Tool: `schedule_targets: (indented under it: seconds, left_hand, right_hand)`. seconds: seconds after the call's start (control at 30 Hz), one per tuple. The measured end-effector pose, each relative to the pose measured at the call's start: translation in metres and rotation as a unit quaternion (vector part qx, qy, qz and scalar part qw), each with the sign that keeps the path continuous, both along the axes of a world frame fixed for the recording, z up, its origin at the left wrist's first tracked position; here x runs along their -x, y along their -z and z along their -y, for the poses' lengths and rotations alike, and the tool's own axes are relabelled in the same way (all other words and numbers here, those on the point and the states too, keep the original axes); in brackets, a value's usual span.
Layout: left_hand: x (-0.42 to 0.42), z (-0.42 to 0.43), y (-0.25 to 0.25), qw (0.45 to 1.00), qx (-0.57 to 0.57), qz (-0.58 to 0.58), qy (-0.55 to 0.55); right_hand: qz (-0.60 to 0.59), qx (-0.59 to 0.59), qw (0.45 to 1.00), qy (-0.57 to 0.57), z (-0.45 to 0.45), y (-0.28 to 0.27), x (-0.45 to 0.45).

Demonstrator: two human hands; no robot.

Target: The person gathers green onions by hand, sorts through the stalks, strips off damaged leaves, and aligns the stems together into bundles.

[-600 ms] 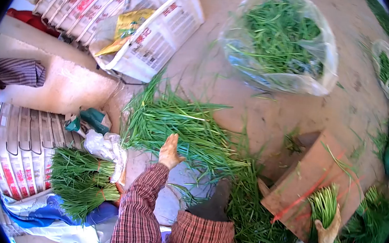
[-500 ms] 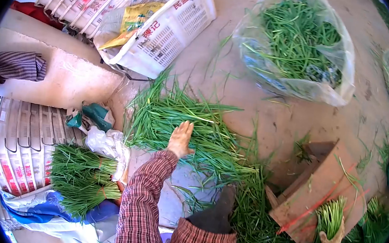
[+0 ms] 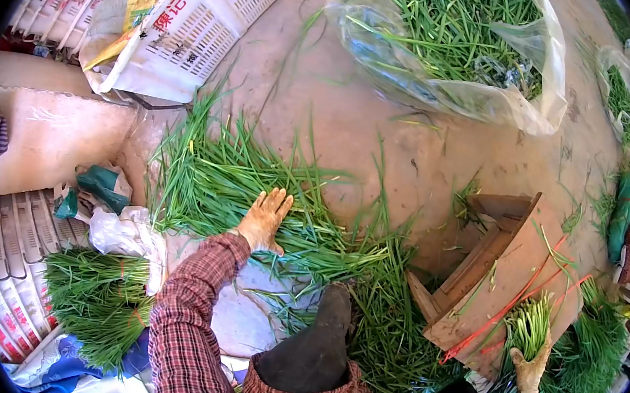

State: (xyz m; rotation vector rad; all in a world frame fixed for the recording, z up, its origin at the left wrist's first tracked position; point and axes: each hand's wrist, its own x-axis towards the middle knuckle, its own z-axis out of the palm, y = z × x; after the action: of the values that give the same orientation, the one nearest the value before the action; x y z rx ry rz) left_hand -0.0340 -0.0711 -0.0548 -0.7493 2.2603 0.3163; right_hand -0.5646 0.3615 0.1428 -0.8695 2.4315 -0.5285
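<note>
My left hand lies with its fingers spread on a loose pile of long green stalks on the floor. At the lower right, my right hand is wrapped round a bunch of green stalks, its pale cut ends pointing up. That bunch is against a wooden stool tipped on its side, with red strings across it. Tied green bundles rest at the lower left.
White plastic baskets stand at the upper left, more at the left edge. A clear bag of greens is at the top. My boot is between my arms, beside scattered stalks.
The view has shifted, so baskets and pile appear further left. My left hand stays over the pile with its fingers more spread. My right hand still grips the bunch by the stool.
</note>
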Motion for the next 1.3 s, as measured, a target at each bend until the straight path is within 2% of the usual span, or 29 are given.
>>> schedule_targets:
  seconds: [0.03, 0.1, 0.13, 0.2, 0.23, 0.33, 0.4, 0.5, 0.53, 0.57, 0.63, 0.73, 0.77, 0.83, 0.93, 0.97, 1.0, 1.03, 1.1, 1.13, 1.17, 1.23, 1.27, 1.3]
  left_hand:
    - [0.004, -0.01, 0.004, 0.999, 0.013, 0.042, 0.0]
    - [0.003, -0.026, 0.015, 0.995, 0.096, 0.006, -0.002]
    - [0.006, -0.025, 0.018, 0.995, 0.096, 0.001, -0.002]
    - [0.006, -0.013, 0.02, 0.995, 0.038, -0.011, -0.096]
    - [0.006, -0.012, 0.02, 0.988, 0.086, -0.056, -0.114]
    - [0.017, -0.009, 0.009, 0.986, 0.068, -0.01, -0.152]
    - [0.017, -0.003, -0.011, 0.967, 0.057, -0.107, -0.224]
    - [0.011, 0.013, -0.043, 0.942, -0.022, -0.13, -0.307]
    - [0.005, 0.012, -0.051, 0.943, -0.015, -0.127, -0.306]
    - [0.0, 0.011, -0.056, 0.919, 0.005, -0.195, -0.342]
    - [-0.013, 0.002, -0.056, 0.879, 0.064, -0.287, -0.376]
    - [-0.016, 0.0, -0.067, 0.834, 0.001, -0.39, -0.391]
    - [0.004, -0.004, -0.098, 0.814, -0.015, -0.408, -0.413]
    - [0.01, -0.01, -0.108, 0.798, -0.039, -0.43, -0.422]
    - [-0.006, -0.023, -0.088, 0.79, -0.073, -0.44, -0.422]
    - [-0.009, -0.023, -0.085, 0.78, -0.086, -0.442, -0.434]
    - [-0.002, -0.028, -0.107, 0.775, -0.119, -0.447, -0.431]
    - [0.001, -0.033, -0.122, 0.806, -0.096, -0.436, -0.389]
    - [0.007, -0.04, -0.123, 0.782, -0.11, -0.476, -0.386]
    - [0.006, -0.043, -0.112, 0.743, -0.175, -0.486, -0.426]
    - [0.003, -0.044, -0.102, 0.743, -0.177, -0.484, -0.427]
    - [0.005, -0.043, -0.096, 0.789, -0.178, -0.478, -0.342]
    - [0.008, -0.043, -0.092, 0.779, -0.178, -0.493, -0.344]
    - [0.009, -0.043, -0.09, 0.777, -0.179, -0.494, -0.345]
  right_hand:
    - [-0.006, -0.002, 1.0, -0.001, 0.002, -0.002, -0.002]
    - [-0.013, -0.003, 1.0, -0.002, 0.01, -0.007, -0.01]
    - [0.028, 0.026, 0.999, 0.022, 0.016, -0.012, -0.015]
    - [0.065, 0.063, 0.995, 0.039, 0.019, -0.012, -0.016]
    - [0.036, 0.03, 0.999, 0.014, 0.02, -0.015, -0.016]
    - [0.049, -0.016, 0.999, -0.003, 0.026, -0.027, -0.012]
    - [-0.009, -0.081, 0.995, -0.062, 0.029, -0.039, -0.006]
    - [-0.057, -0.042, 0.995, -0.073, 0.045, -0.053, -0.01]
    - [-0.104, -0.018, 0.99, -0.09, 0.069, -0.069, -0.03]
    - [-0.104, -0.009, 0.991, -0.087, 0.091, -0.079, -0.048]
    - [-0.172, 0.075, 0.964, -0.19, 0.129, -0.096, -0.083]
    - [-0.078, 0.147, 0.946, -0.277, 0.181, -0.092, -0.138]
    - [-0.071, 0.156, 0.935, -0.311, 0.199, -0.087, -0.155]
    - [-0.015, 0.153, 0.954, -0.258, 0.221, -0.057, -0.188]
    - [0.054, 0.129, 0.97, -0.201, 0.232, 0.0, -0.232]
    - [0.202, 0.173, 0.953, -0.147, 0.234, 0.016, -0.239]
    - [0.28, 0.238, 0.924, -0.109, 0.239, 0.025, -0.246]
    - [0.355, 0.296, 0.884, -0.067, 0.241, 0.028, -0.251]
    - [0.326, 0.343, 0.875, -0.102, 0.26, 0.018, -0.237]
    - [0.329, 0.364, 0.864, -0.11, 0.269, 0.005, -0.235]
    - [0.33, 0.361, 0.865, -0.109, 0.279, -0.003, -0.234]
    - [0.392, 0.344, 0.829, -0.203, 0.294, -0.013, -0.238]
    - [0.451, 0.343, 0.81, -0.151, 0.287, 0.003, -0.251]
    - [0.542, 0.277, 0.79, -0.069, 0.287, -0.003, -0.257]
